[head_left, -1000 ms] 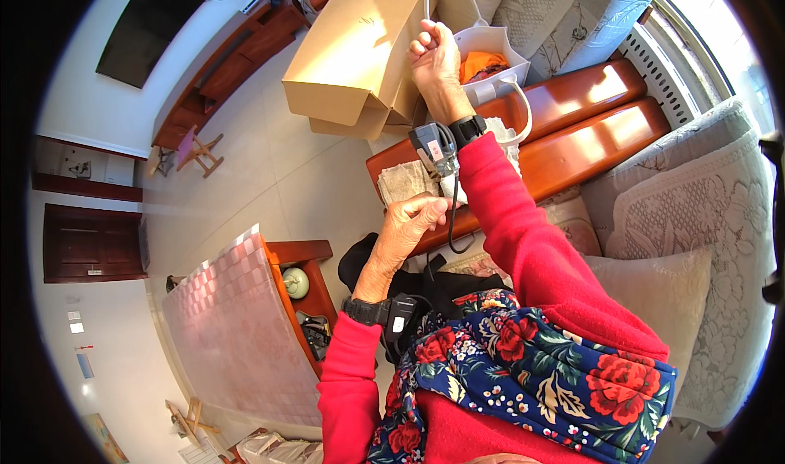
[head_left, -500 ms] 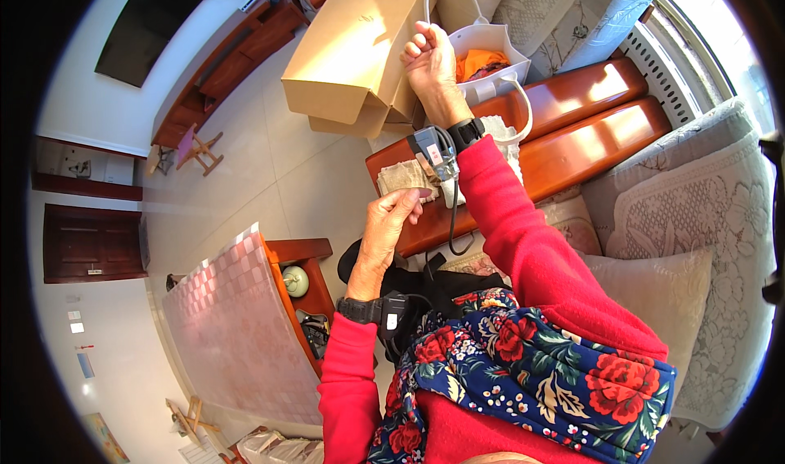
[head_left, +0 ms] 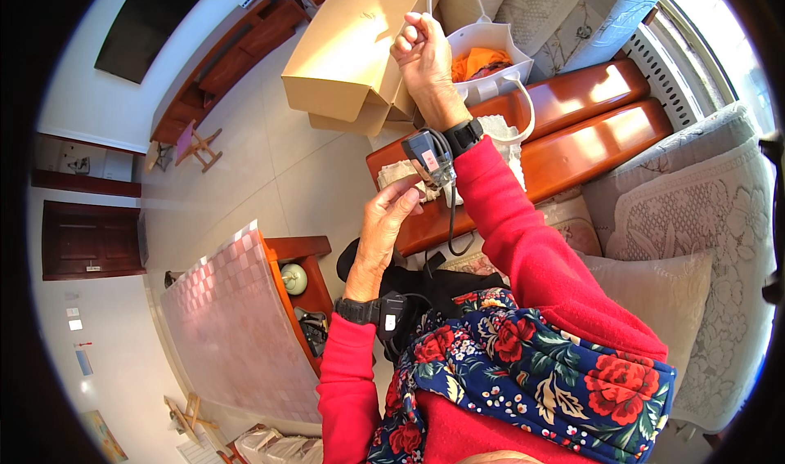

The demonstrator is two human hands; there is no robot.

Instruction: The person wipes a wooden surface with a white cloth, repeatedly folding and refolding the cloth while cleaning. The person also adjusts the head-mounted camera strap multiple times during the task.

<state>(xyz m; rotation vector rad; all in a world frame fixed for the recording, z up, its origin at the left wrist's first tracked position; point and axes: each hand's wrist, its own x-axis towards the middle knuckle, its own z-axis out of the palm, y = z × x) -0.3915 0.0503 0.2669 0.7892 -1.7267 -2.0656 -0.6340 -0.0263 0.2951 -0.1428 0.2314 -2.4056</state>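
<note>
My right hand (head_left: 423, 59) is raised in front of the cardboard box and the white bag, its fingers curled in toward the thumb. Whatever it pinches, if anything, is too small to make out. Lower down, my left hand (head_left: 388, 225) has thumb and fingers drawn together just below the small camera-like device (head_left: 431, 160) strapped at my right wrist. What lies in that grip cannot be made out. Behind the left fingertips, a folded beige cloth (head_left: 394, 171) lies on the wooden bench (head_left: 417, 231).
A large cardboard box (head_left: 360, 39) and a white handbag (head_left: 491, 84) with orange cloth inside stand at the far side. Cushions (head_left: 654, 292) line the right. At left stands a table with a checked cover (head_left: 237, 325) and a pale green round object (head_left: 293, 278) on its shelf.
My right hand has shifted slightly left and toward me. My left hand has turned a little, and a small dark piece seen at its fingertips before no longer shows.
</note>
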